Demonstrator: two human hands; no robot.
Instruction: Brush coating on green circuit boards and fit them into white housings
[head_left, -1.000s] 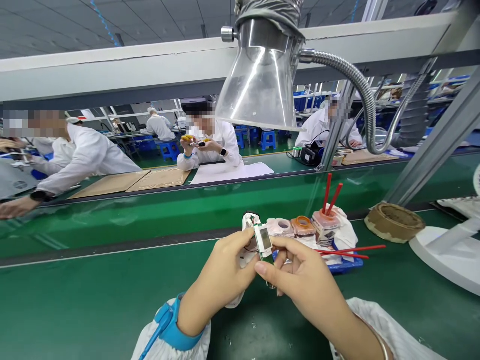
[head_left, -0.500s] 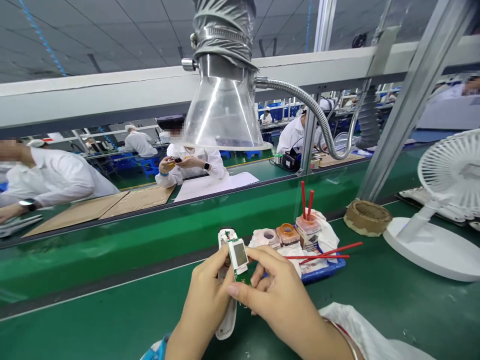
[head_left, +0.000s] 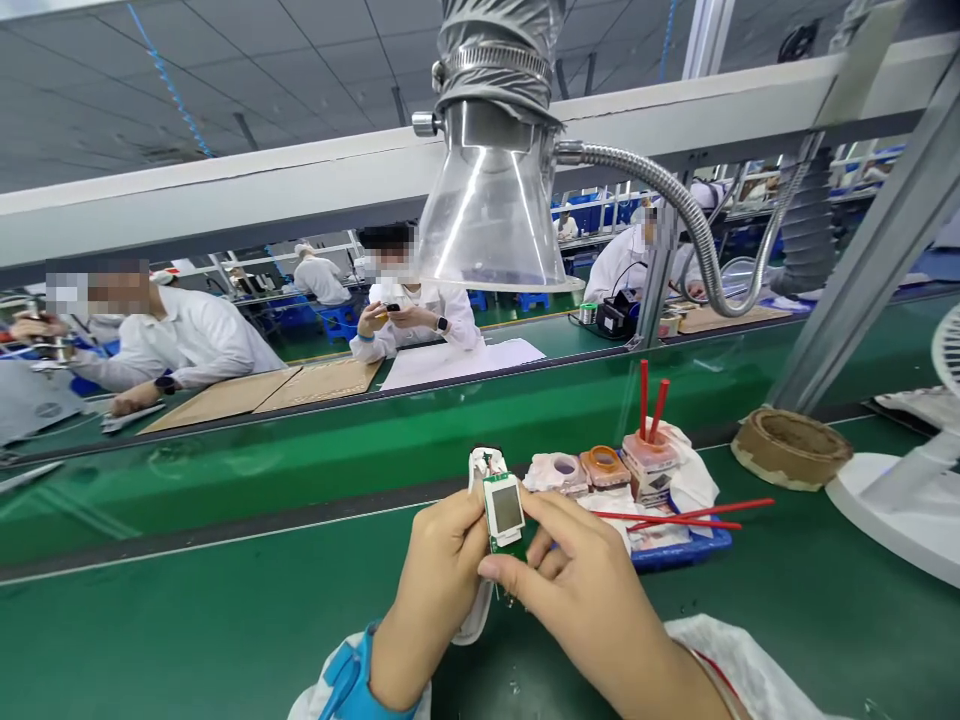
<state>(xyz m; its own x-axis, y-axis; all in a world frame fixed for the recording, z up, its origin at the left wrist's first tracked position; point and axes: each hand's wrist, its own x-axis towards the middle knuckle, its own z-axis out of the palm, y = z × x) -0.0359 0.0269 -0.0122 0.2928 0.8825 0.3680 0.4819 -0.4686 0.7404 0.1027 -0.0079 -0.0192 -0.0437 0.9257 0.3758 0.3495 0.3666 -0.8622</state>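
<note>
A: List the items in order of size, largest first.

B: The green work surface point(head_left: 187, 620) spans the foreground. A transparent hood point(head_left: 495, 215) hangs from a grey duct overhead. A white fan point(head_left: 892, 510) rests on the surface at the right edge, partly out of view.

A: Identify the mid-sized items.

B: A blue tray point(head_left: 682, 553) sits beyond the right hand point(head_left: 596, 585). It carries small containers, white tissue and red sticks; two sticks stand upright in the rightmost container. A brown roll point(head_left: 791, 450) lies between tray and fan.

A: Specify the state of each hand.

B: The left hand point(head_left: 435, 570) is closed around the white housing point(head_left: 472, 625), which is elongated and held at a slant. The right hand is partly closed: thumb and forefinger hold the circuit board point(head_left: 514, 548), with the other fingers curled.

A: Locate the board.

B: It is between the two hands, in front of the housing; contact between the two parts cannot be determined. Its small grey display point(head_left: 505, 508) faces the wearer.
</note>
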